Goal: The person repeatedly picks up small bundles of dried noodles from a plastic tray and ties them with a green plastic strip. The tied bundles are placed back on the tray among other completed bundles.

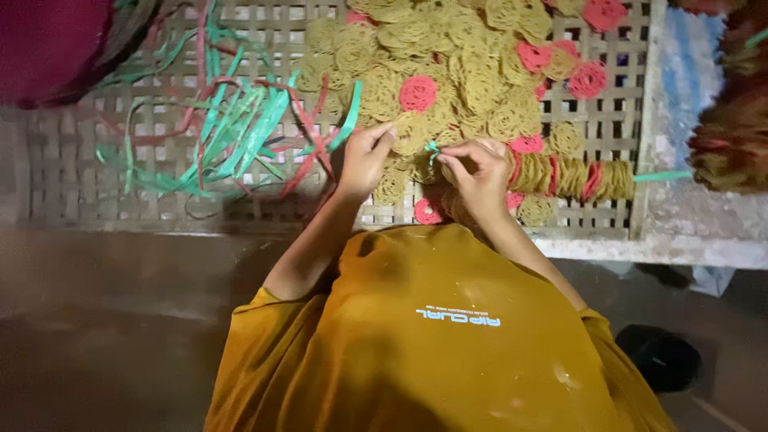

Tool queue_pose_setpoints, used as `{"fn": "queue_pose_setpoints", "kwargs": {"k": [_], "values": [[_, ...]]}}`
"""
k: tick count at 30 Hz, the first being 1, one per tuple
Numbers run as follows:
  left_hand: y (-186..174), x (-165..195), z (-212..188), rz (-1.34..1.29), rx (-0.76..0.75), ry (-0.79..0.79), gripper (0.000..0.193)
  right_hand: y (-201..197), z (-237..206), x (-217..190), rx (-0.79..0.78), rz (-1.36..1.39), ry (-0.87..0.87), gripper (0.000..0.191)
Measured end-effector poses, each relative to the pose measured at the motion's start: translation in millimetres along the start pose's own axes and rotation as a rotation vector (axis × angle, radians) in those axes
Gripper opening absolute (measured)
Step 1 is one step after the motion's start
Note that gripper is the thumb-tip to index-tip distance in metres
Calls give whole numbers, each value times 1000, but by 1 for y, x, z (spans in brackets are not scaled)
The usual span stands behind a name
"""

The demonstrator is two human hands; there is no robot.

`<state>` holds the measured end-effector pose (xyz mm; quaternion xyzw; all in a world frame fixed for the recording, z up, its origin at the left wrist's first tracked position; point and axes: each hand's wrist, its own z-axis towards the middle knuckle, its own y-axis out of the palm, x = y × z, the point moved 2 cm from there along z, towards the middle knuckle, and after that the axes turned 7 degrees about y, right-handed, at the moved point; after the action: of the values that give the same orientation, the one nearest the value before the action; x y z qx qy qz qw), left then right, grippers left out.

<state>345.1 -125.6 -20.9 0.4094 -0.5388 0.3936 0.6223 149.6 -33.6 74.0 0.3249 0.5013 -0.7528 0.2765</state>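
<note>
Both hands meet at the centre of the frame, over the woven lattice bench (96, 176). The left hand (366, 156) curls narrow, fingertips pinching the edge of a tan coiled disc (410, 132), apparently steadying it against the heap. The right hand (478, 172) is closed too, thumb and forefinger nipping a short end of green strip (433, 150) right between the two hands, pulled taut as if to keep the tie from slipping. Both wrists bend inward, elbows spread, forearms rising from the ochre shirt (432, 336) at the bottom of the frame.

Behind the hands, in the upper centre, lies the loose pile of discs (448, 48), mostly tan with a few pink ones scattered through. To the right of centre, a bundled row of discs (572, 178) lies on its side, packed face to face, a green strip tail sticking out at its right end. At upper left, a tangle of green and red strips (232, 132) sits within reach of the left hand, just beside the pile.
</note>
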Motion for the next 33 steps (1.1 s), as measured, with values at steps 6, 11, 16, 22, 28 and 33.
{"fn": "queue_pose_setpoints", "kwargs": {"k": [6, 11, 16, 22, 28, 33], "values": [[41, 8, 1, -71, -75, -45, 31, 1, -4, 5, 76, -101, -78, 9], [50, 23, -4, 47, -152, 23, 33, 7, -3, 14, 121, -234, -153, 13], [44, 50, -3, 234, -296, 87, 34, 2, -1, 19, 30, -90, -85, 33], [43, 87, -3, 910, -212, 448, 13, -23, 4, 12, -74, -327, -194, 25], [46, 105, -1, 865, -180, 602, 10, -32, -2, 3, 11, -450, -188, 24], [40, 86, -11, 746, -256, 506, 30, -8, -2, 20, -75, -96, 42, 4]]}}
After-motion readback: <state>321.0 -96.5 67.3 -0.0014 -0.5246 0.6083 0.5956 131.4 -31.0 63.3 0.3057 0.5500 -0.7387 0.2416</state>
